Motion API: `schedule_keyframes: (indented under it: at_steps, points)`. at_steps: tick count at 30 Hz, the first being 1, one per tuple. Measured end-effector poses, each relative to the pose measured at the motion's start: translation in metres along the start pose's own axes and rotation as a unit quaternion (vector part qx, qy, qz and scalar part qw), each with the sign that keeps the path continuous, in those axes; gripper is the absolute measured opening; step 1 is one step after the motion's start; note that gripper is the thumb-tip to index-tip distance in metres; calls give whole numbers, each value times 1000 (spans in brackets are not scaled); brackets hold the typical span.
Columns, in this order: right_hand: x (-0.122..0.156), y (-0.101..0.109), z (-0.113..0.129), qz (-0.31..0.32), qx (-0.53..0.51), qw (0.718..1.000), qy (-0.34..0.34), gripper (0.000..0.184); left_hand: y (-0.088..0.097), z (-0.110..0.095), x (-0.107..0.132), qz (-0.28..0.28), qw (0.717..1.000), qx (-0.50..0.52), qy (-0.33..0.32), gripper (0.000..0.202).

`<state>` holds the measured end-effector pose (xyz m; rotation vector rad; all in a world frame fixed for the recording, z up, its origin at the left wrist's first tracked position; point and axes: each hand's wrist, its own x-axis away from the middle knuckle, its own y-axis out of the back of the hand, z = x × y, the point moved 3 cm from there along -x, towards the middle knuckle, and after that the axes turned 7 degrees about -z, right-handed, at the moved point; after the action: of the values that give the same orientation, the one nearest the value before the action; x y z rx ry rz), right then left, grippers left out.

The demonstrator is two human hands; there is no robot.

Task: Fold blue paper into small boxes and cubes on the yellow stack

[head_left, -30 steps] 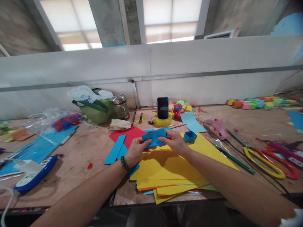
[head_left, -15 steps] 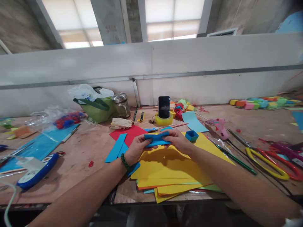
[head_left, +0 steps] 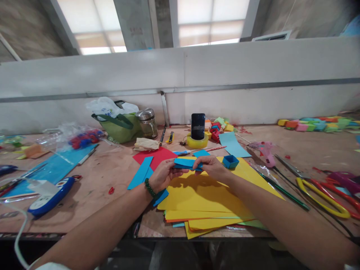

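Between both hands I hold a folded strip of blue paper [head_left: 185, 163] above a stack of yellow paper [head_left: 213, 195]. My left hand [head_left: 165, 174], with a green bead bracelet at the wrist, is closed on the strip's left end. The fingers of my right hand [head_left: 210, 167] pinch its right end. Just right of that hand, a small open blue paper box [head_left: 230, 162] sits on the yellow stack. More blue paper strips [head_left: 142, 172] lie left of my left hand, partly over a red sheet [head_left: 157, 155].
A phone [head_left: 198, 126] stands in a yellow tape roll [head_left: 197, 141], with colourful paper cubes [head_left: 221, 125] behind. To the right lie a pink glue gun [head_left: 266, 153] and scissors [head_left: 323, 198]. A green bag [head_left: 120, 127] and glass jar [head_left: 149, 125] stand at back left; a blue-white power strip [head_left: 52, 197] lies left.
The blue strip looks narrower and flatter now, and my fingers have shifted on it. My right hand has turned so its fingers lie over the right end. The view has swung slightly left.
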<state>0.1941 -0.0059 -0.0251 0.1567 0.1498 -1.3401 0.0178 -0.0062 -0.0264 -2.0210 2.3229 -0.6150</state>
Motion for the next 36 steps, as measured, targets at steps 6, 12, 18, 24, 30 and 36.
schedule_keyframes:
  at_steps: [6, 12, 18, 24, 30, 36]
  points:
    - [-1, 3, -7, 2, 62, 997, 47, 33, 1, -2, 0, 1, 1000, -13, -5, 11]
    - [1, 1, -2, 5, 74, 994, 79, 23, -1, 1, 1, 7, 998, -64, 23, 11]
    - [0, 0, -2, -20, 21, 999, 20, 48, -1, 1, 0, -8, 998, -50, 29, 14]
    - [2, 0, -2, -22, -37, 999, -22, 53, -1, 1, 0, -6, 999, -53, 13, 4]
    - [3, 0, 1, -27, -43, 998, -22, 53, -1, -1, 1, -5, 999, -54, -2, 6]
    - [1, 1, 0, -50, -11, 999, -5, 56, 0, 4, 2, 16, 996, -82, 45, 20]
